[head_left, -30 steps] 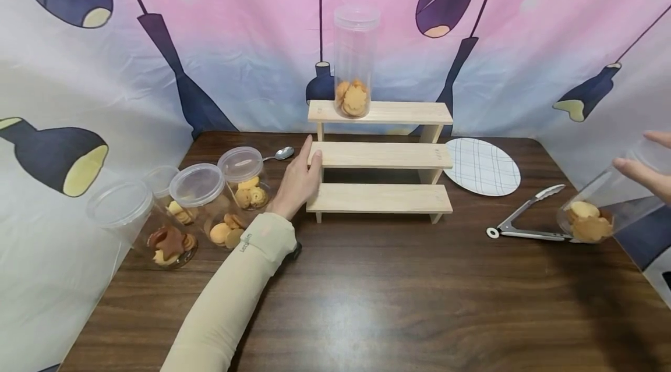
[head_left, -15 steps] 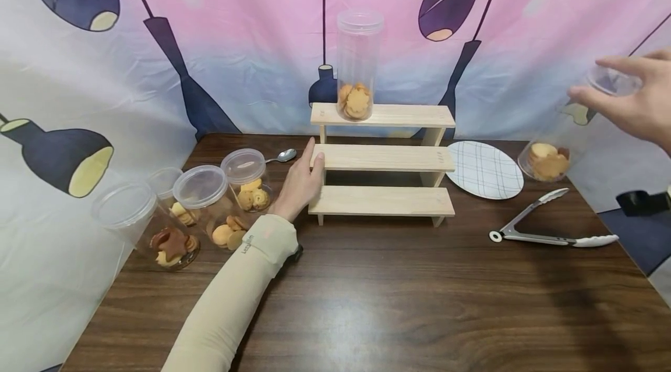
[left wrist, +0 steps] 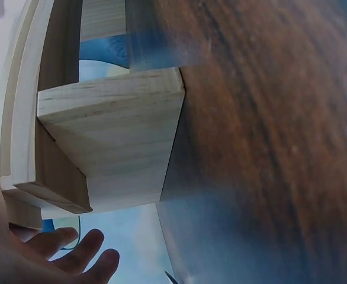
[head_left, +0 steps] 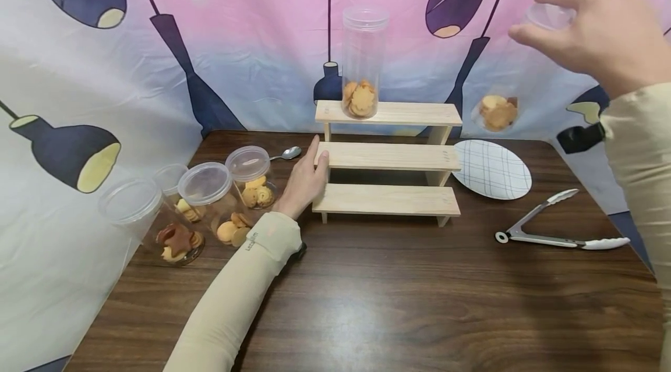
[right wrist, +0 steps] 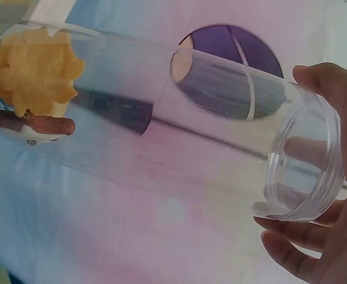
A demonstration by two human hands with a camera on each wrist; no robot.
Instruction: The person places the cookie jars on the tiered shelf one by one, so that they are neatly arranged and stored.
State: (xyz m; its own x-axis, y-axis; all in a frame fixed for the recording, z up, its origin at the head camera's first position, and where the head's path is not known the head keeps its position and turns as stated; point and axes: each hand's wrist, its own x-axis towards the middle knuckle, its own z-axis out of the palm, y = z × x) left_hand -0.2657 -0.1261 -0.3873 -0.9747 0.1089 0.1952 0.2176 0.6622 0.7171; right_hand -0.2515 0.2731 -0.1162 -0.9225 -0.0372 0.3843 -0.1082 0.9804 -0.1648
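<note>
My left hand (head_left: 304,184) rests at the left end of the three-tier wooden display stand (head_left: 388,155), thumb and index finger against its middle step. In the left wrist view, its other fingers (left wrist: 79,254) hang loosely beside the stand's wooden end. My right hand (head_left: 603,34) is raised at the upper right and grips a tall clear plastic jar (right wrist: 161,118) round its lidded top. Several cookies (head_left: 497,113) lie at the bottom of this jar, which hangs above the plate. A similar jar of cookies (head_left: 362,98) stands on the left of the top step.
Several lidded cookie jars (head_left: 204,183) stand at the left of the dark wooden table (head_left: 393,302), with a spoon (head_left: 288,153) behind. Right of the stand lie a white checked plate (head_left: 493,169) and spread tongs (head_left: 555,241). A printed curtain (head_left: 251,40) hangs close behind.
My right hand has lifted the tall jar from the right side, up and leftward, and the jar has gone from tilted to nearly upright. My left hand stays at the stand.
</note>
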